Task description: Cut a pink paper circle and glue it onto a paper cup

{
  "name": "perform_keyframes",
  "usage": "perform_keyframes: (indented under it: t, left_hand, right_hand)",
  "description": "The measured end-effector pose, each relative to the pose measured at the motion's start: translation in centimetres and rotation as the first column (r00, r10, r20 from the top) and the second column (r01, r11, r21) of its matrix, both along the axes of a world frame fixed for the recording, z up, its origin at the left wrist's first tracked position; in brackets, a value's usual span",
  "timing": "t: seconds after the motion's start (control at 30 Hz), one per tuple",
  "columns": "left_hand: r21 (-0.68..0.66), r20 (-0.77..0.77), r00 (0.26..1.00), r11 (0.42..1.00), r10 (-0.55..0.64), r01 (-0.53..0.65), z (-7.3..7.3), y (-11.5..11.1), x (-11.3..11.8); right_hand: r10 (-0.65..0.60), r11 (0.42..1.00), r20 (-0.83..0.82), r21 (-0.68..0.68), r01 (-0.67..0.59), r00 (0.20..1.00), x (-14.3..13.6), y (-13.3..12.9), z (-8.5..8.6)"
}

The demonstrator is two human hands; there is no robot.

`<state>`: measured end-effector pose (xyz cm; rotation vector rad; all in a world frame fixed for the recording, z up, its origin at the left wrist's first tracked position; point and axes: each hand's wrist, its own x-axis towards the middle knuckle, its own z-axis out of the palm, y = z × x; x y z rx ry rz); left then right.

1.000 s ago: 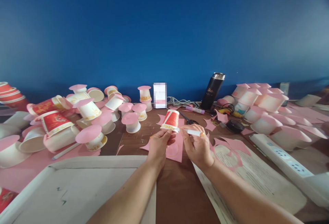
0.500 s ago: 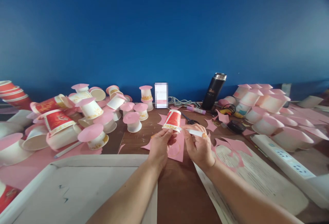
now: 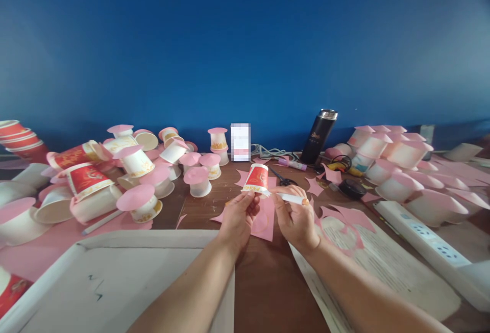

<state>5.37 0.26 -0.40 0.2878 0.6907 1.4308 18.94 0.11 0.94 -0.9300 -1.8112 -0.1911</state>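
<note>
Above the middle of the brown table (image 3: 264, 287), the left hand (image 3: 239, 218) is gripping a red paper cup (image 3: 257, 177) low down at its wide rim, thumb and fingers closing on that edge. The cup is standing upside down in the grip, its narrower end pointing up; its long axis is running nearly upright, leaning slightly right at the top. Just to the right, the right hand (image 3: 297, 215) is curling its fingers closed around a white pen (image 3: 293, 198). The pen's long axis is lying roughly level, left to right, with its tip pointing left at the cup's rim and its orange end pointing right; whether the tip is touching the rim, one cannot tell.

Below the hands, a pink sheet (image 3: 267, 232) is lying on the table. Beyond, black scissors (image 3: 285, 180) and a purple glue stick (image 3: 291, 163) are resting, and a black bottle (image 3: 317, 136) is standing farther right. On the far side, a phone (image 3: 241, 144) is leaning upright near the blue wall (image 3: 245, 52). Pink-topped cups (image 3: 138, 206) are crowding the left, and others are clustering at far right. Near left, a white tray (image 3: 153, 282) is lying beneath the left forearm; a power strip (image 3: 424, 236) is occupying the right.
</note>
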Motion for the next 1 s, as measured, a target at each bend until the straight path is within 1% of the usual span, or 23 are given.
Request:
perform_keyframes:
  t: [0.2,0.3,0.53,0.67,0.77,0.9,1.0]
  left_hand:
    - [-0.008,-0.023,1.000,1.000,-0.008,0.008,0.24,-0.02,0.02]
    - [-0.009,-0.019,1.000,1.000,0.002,-0.002,0.34,-0.06,0.02]
    - [-0.007,-0.034,0.999,1.000,-0.012,0.011,0.42,-0.21,-0.02]
    - [0.003,-0.033,0.999,1.000,-0.004,0.004,0.34,-0.16,-0.07]
    - [0.014,-0.021,1.000,1.000,-0.007,0.008,0.22,-0.13,-0.10]
    - [0.007,-0.010,1.000,1.000,0.015,-0.015,0.10,-0.13,-0.17]
    - [0.015,-0.006,1.000,1.000,0.017,-0.017,0.05,-0.12,-0.21]
  right_hand:
    - [-0.039,0.999,0.014,-0.010,0.039,0.999,0.11,0.13,-0.09]
    - [-0.019,0.999,0.015,-0.028,0.019,1.000,0.10,0.05,0.05]
    - [0.002,1.000,0.000,-0.010,-0.002,1.000,0.02,0.09,-0.16]
    - [-0.017,1.000,-0.009,-0.007,0.016,1.000,-0.01,0.05,-0.02]
    - [-0.003,1.000,-0.017,-0.008,0.003,1.000,0.00,-0.08,0.21]
    - [-0.017,1.000,-0.048,-0.019,0.016,0.999,0.08,-0.21,0.44]
    - [-0.021,0.999,-0.037,-0.034,0.020,0.999,0.08,-0.19,0.46]
